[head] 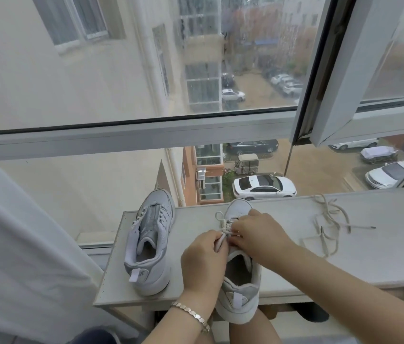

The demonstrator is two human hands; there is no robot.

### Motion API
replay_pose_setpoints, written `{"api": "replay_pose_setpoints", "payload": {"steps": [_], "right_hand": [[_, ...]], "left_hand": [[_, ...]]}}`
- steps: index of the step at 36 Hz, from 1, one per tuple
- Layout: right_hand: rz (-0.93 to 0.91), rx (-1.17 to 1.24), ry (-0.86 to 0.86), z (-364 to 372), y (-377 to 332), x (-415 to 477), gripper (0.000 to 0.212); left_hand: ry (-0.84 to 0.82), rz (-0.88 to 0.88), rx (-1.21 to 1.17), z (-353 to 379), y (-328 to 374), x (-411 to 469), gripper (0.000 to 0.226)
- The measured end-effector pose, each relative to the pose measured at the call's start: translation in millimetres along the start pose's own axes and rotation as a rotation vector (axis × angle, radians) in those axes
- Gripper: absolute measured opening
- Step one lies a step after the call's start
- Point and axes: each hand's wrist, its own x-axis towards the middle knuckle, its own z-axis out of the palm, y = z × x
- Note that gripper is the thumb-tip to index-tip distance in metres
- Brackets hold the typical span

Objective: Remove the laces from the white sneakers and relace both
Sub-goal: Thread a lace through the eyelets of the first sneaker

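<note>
Two white sneakers stand on a pale table by the window. The left sneaker (pixel 150 247) has no lace in its eyelets. The right sneaker (pixel 239 294) sits at the table's front edge, heel overhanging toward me, with a lace (pixel 220 219) in it that loops out near the toe. My left hand (pixel 202 261) pinches a strand of this lace above the shoe's opening. My right hand (pixel 258 234) covers the eyelets and pinches the lace there. A loose lace (pixel 330 224) lies tangled on the table to the right.
The table (pixel 320 266) butts against a large window; an open window sash (pixel 369 70) hangs above its right end. A white curtain (pixel 17 256) hangs at the left. My knees show below the table's front edge.
</note>
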Motion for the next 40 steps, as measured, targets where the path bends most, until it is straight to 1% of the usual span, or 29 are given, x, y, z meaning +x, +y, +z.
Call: {"api": "replay_pose_setpoints", "payload": {"steps": [2,4,5,7,10,12,13,14,15,16,17,18,20,21,22,23,24,25,26,27,28,29,30,32,34,36,39,40], "right_hand": [[-0.048,-0.022,0.032,6,0,1,0.033],[-0.109,0.072,0.113,9,2,-2,0.032],[-0.140,0.189,0.175,10,4,-5,0.029],[-0.151,0.531,0.291,3,1,-14,0.022],[-0.127,1.025,0.401,-29,-10,-29,0.025],[-0.216,1.295,0.522,-58,-13,-37,0.023],[-0.290,1.375,0.582,-74,-12,-42,0.024],[-0.363,1.404,0.630,-88,-12,-47,0.025],[-0.403,1.385,0.654,-99,-10,-51,0.026],[-0.402,1.330,0.637,-103,-9,-52,0.028],[-0.369,1.266,0.568,-103,-6,-52,0.031],[-0.318,1.210,0.431,-100,-5,-52,0.035],[-0.223,1.086,0.042,-87,-6,-54,0.042],[-0.196,0.979,-0.116,-79,-7,-56,0.043],[-0.172,0.854,-0.189,-69,-5,-56,0.047],[-0.146,0.749,-0.206,-61,-2,-56,0.052],[-0.099,0.694,-0.177,-53,2,-53,0.057],[-0.019,0.687,-0.110,-46,9,-49,0.060],[0.063,0.681,-0.005,-38,18,-42,0.058],[0.124,0.662,0.109,-31,27,-34,0.048],[0.159,0.621,0.193,-23,36,-26,0.032],[0.164,0.562,0.210,-16,43,-18,0.020],[0.143,0.504,0.169,-10,48,-11,0.020],[0.110,0.395,0.013,5,56,2,0.028],[0.109,0.281,-0.099,13,56,9,0.028],[0.120,0.190,-0.125,17,57,13,0.028],[0.082,-0.024,-0.093,15,59,11,0.033],[0.074,-0.034,-0.086,14,60,8,0.033]], "left_hand": [[-0.024,-0.001,-0.006,-2,-1,-1,0.005],[-0.052,0.000,-0.018,-4,-1,-2,0.009],[-0.055,0.007,-0.018,-4,0,-3,0.011],[-0.038,-0.001,-0.030,-3,1,-4,0.013],[-0.016,-0.061,-0.049,-2,2,-4,0.018],[-0.012,-0.072,-0.034,-3,3,-3,0.016],[-0.017,-0.070,-0.029,-3,4,-3,0.013],[-0.027,-0.072,-0.027,-3,4,-3,0.011],[-0.037,-0.071,-0.029,-3,5,-3,0.011],[-0.046,-0.071,-0.027,-4,5,-3,0.011],[-0.054,-0.070,-0.022,-3,5,-4,0.011],[-0.060,-0.074,-0.012,-4,5,-4,0.012],[-0.077,-0.099,0.006,-5,4,-4,0.014],[-0.096,-0.105,0.004,-6,3,-4,0.013],[-0.118,-0.104,-0.002,-7,2,-3,0.009],[-0.140,-0.098,-0.009,-8,1,-2,0.003],[-0.160,-0.094,-0.012,-9,1,-1,0.004],[-0.173,-0.085,-0.019,-10,0,0,0.007],[-0.187,-0.079,-0.023,-10,0,1,0.010],[-0.205,-0.073,-0.023,-10,0,2,0.011],[-0.223,-0.066,-0.018,-11,0,2,0.013],[-0.234,-0.059,-0.013,-11,1,2,0.014],[-0.240,-0.054,-0.014,-12,1,2,0.015],[-0.250,-0.050,-0.013,-13,1,3,0.016],[-0.256,-0.049,-0.010,-14,1,4,0.017],[-0.248,-0.051,-0.013,-14,2,5,0.017],[-0.222,-0.049,-0.014,-13,1,4,0.014],[-0.211,-0.047,-0.008,-12,1,4,0.013]]}}
